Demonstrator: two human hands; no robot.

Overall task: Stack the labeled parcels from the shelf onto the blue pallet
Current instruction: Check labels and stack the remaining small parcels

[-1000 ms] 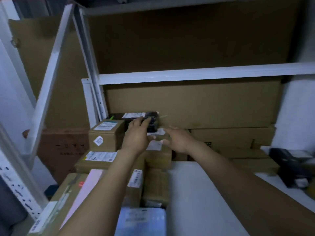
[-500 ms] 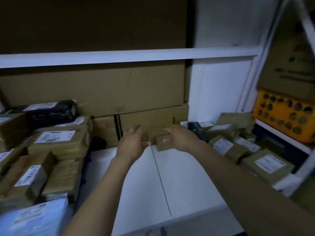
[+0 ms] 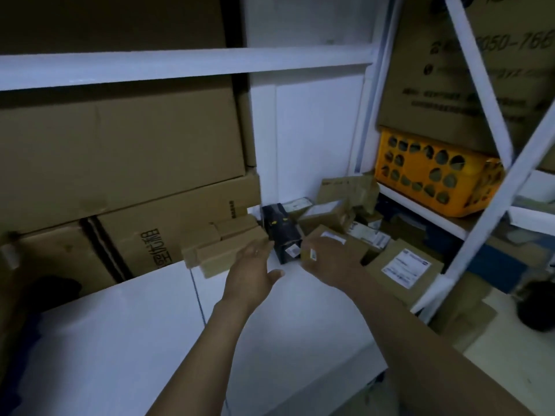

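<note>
A heap of brown labeled parcels [image 3: 402, 265] lies at the right end of the white shelf board [image 3: 135, 331]. Among them stands a black box [image 3: 280, 228] with a small white sticker. My left hand [image 3: 252, 274] is open, with its fingers stretched toward the black box and just short of it. My right hand [image 3: 327, 262] reaches over a small brown parcel [image 3: 332, 237] with a white label, its spread fingers touching the near side. Neither hand holds anything. The blue pallet is out of view.
Large plain cartons [image 3: 120, 163] fill the back left, with small unlabeled boxes [image 3: 222, 253] in front of them. An orange perforated basket [image 3: 432, 172] sits on the neighbouring rack at the right. White uprights and a slanted brace [image 3: 492, 205] border the parcel heap.
My view has swung from the left parcel stack to the right end of the shelf. Both hands left the black parcel there and now reach toward the heap on the right.
</note>
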